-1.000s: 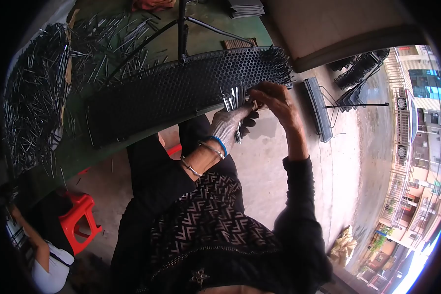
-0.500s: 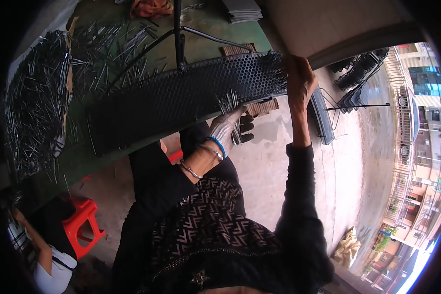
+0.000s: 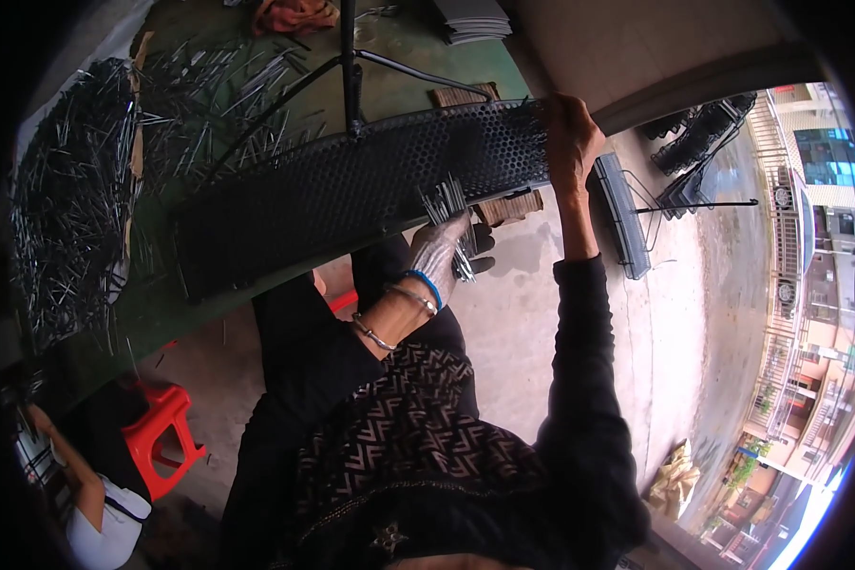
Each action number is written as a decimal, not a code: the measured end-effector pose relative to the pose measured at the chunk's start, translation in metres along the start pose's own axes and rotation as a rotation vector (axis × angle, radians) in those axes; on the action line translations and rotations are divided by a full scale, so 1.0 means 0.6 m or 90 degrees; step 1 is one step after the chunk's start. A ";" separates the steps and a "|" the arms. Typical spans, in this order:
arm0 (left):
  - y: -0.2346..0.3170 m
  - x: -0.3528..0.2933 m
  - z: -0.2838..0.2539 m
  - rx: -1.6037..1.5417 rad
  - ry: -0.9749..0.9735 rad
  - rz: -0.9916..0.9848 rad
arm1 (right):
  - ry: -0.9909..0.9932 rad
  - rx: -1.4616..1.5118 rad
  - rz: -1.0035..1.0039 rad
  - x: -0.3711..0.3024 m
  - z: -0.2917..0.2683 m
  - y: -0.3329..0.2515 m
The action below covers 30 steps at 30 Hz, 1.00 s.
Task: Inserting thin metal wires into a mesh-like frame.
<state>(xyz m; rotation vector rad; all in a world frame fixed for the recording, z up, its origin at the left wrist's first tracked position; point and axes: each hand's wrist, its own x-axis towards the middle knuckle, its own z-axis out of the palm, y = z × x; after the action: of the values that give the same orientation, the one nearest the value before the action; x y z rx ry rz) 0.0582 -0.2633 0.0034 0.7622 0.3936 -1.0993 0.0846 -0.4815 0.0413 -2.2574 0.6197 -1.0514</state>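
Note:
A long black perforated metal panel lies tilted across the green table's edge in front of me. My left hand, in a pale glove with dark fingertips, is closed round a bundle of thin metal rods, just below the panel's near edge. Bare and closed, my right hand is at the panel's right end. Its fingertips point toward the holes, and whatever they pinch is hidden. A black metal frame with splayed legs rises behind the panel.
Many loose rods are heaped on the green table at left. Grey sheets are stacked at the back. Black racks stand on the floor at right. A red stool and another person's arm are at lower left.
My right hand has shifted slightly left and up along the panel's end. The left hand with the rods has stayed nearly in place.

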 end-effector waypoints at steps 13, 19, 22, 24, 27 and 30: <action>0.003 -0.006 -0.010 0.028 0.010 -0.009 | -0.123 -0.183 -0.076 0.024 0.005 0.028; 0.013 -0.013 -0.003 0.039 -0.008 0.014 | -0.107 -0.269 -0.093 0.023 0.008 0.023; 0.016 -0.009 -0.007 0.070 -0.034 0.040 | -0.111 -0.261 -0.054 0.017 0.007 0.016; 0.020 -0.012 -0.004 0.072 -0.028 0.038 | -0.119 -0.251 -0.010 0.014 0.007 0.017; 0.020 -0.018 -0.001 0.068 -0.030 0.037 | -0.091 -0.212 -0.028 0.014 0.010 0.029; 0.022 -0.020 -0.001 0.086 -0.026 0.058 | -0.093 -0.211 -0.034 0.015 0.015 0.023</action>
<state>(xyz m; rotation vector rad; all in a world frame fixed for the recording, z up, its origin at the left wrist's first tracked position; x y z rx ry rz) 0.0653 -0.2519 0.0152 0.8666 0.2493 -1.0620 0.0948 -0.4944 0.0322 -2.6226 0.7189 -0.8483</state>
